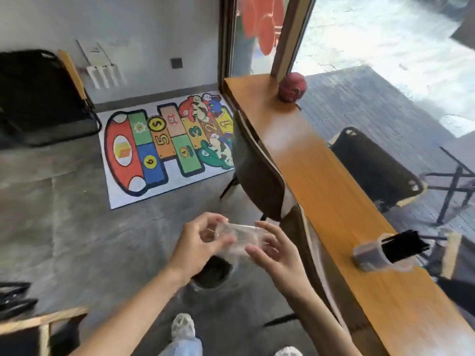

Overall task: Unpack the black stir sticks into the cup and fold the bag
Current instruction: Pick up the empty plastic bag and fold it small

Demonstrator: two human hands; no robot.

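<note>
Clear plastic, the bag [237,237] is held out over the floor between both hands, away from the counter. The left hand [199,242] pinches its left end with thumb and curled fingers; the right hand [273,249] grips the right end, fingers curled under it. On the wooden counter [321,170] to the right stands a clear cup [372,255] with the black stir sticks [403,244] leaning out of it. A dark chair [259,173] stands against the counter, and a bright hopscotch mat [164,147] lies on the floor.
</note>
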